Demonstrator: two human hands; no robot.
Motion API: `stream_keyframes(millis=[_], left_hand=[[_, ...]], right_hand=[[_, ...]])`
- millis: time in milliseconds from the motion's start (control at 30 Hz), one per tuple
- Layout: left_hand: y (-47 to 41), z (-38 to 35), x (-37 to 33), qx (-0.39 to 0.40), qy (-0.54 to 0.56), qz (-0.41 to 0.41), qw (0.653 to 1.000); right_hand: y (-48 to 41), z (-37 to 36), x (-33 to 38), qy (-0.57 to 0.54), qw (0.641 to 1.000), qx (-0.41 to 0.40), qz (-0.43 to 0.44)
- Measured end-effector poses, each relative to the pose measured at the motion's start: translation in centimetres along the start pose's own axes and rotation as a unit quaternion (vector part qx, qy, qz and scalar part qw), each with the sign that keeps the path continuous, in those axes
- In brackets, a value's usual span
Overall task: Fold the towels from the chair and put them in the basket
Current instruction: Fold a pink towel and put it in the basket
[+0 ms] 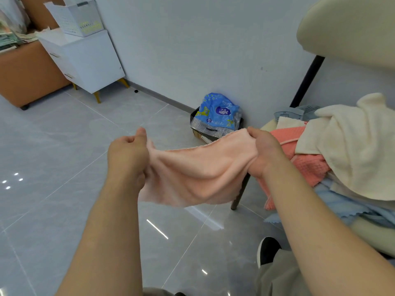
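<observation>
**Pink towel stretched between both hands**

I see both forearms reaching forward over the floor [64, 146], with the hands level and apart. The left hand [128, 154] is fisted around one end of the pink towel [198, 171], thumb up. The right hand [263, 152] grips the other end, fingers curled over the top edge. The towel sags in the air between them, just left of the chair [350, 28]. A cream towel [352, 150], coral towel [307, 165] and blue towel [346, 206] lie heaped on the seat. The basket [79, 18] sits on a cabinet [92, 60], well apart.
</observation>
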State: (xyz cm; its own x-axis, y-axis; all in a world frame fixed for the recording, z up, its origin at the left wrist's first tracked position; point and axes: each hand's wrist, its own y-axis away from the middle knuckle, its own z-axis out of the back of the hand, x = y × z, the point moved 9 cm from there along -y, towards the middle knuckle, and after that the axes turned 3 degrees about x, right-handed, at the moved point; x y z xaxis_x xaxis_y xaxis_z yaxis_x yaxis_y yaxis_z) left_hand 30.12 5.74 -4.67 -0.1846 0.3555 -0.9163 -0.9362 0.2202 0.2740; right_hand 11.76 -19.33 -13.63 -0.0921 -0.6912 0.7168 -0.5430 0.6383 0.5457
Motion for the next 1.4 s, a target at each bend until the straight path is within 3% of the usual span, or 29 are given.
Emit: stream_keyframes(millis=[100,200,333,467,700,833,1233,1400], left_hand=[[0.2,-2.1,1.8,0.086,0.246,0.148,0.954],[0.1,-3.3,1.5,0.132,0.342,0.164,0.916],[-0.3,-3.8,1.9,0.142,0.304,0.133,0.932],[-0.3,-3.8,1.4,0.097,0.204,0.065,0.972],[1.5,-5.9,-0.1,0.116,0.121,-0.019,0.986],[2.3,-6.6,-0.7,0.126,0.096,-0.055,0.986],[2.9,-7.4,-0.9,0.189,0.14,-0.026,0.972],[3.7,-7.5,-1.7,0.232,0.122,-0.065,0.963]], right_hand=[[1.3,-2.1,-0.1,-0.052,0.991,0.114,-0.048],[1.2,-2.1,-0.1,-0.061,0.992,0.098,-0.043],[0.6,-1.5,-0.6,-0.022,0.999,0.031,-0.008],[1.3,-3.5,-0.1,0.047,0.993,0.066,0.085],[5.1,-7.6,0.2,0.193,0.947,0.128,0.224],[6.9,-8.7,0.6,0.228,0.919,0.11,0.303],[6.6,-9.5,0.1,0.221,0.923,0.148,0.278],[6.6,-9.6,-0.1,0.185,0.931,0.173,0.261]])
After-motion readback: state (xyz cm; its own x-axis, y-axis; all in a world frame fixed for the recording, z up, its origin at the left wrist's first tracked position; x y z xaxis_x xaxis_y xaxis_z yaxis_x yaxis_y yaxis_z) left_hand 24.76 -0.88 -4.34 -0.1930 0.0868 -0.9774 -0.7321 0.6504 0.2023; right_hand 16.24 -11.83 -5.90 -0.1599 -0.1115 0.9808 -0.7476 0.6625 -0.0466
